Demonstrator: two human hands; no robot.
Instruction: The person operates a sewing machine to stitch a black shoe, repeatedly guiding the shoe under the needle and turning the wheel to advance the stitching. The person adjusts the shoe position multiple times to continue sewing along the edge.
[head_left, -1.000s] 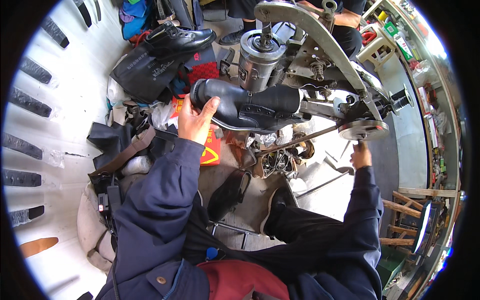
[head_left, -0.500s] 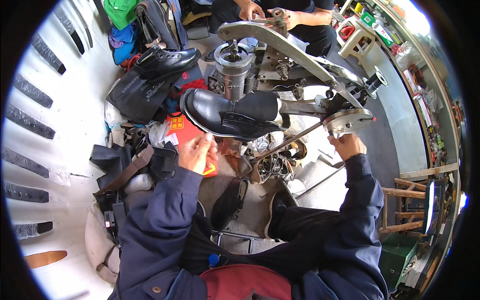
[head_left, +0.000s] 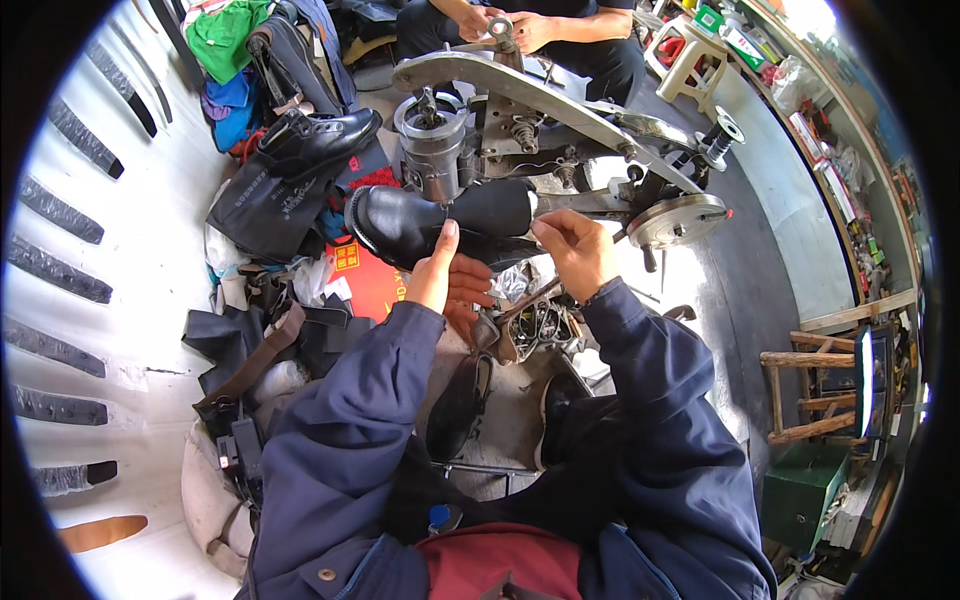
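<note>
A black leather shoe [head_left: 395, 215] lies sideways under the metal head [head_left: 432, 150] of a hand-cranked sewing machine, its opening fitted over the machine's arm [head_left: 585, 203]. My left hand [head_left: 440, 275] is at the shoe's near side. Its thumb points up against the leather close to the needle, while the fingers spread along the lower edge. At the ankle end, my right hand [head_left: 580, 255] pinches the shoe's edge between thumb and forefinger. Right of that hand is the machine's round handwheel [head_left: 680, 220], which neither hand touches.
Another black shoe [head_left: 318, 135] rests on a dark bag at the left. Across the machine sits a person whose hands [head_left: 520, 30] are close together. Scraps and a red box [head_left: 370, 285] lie below the machine. Wooden stools [head_left: 815, 385] stand at the right.
My right hand has left the handwheel and moved left to the shoe's ankle end. The left hand has shifted right along the shoe, its thumb now near the needle.
</note>
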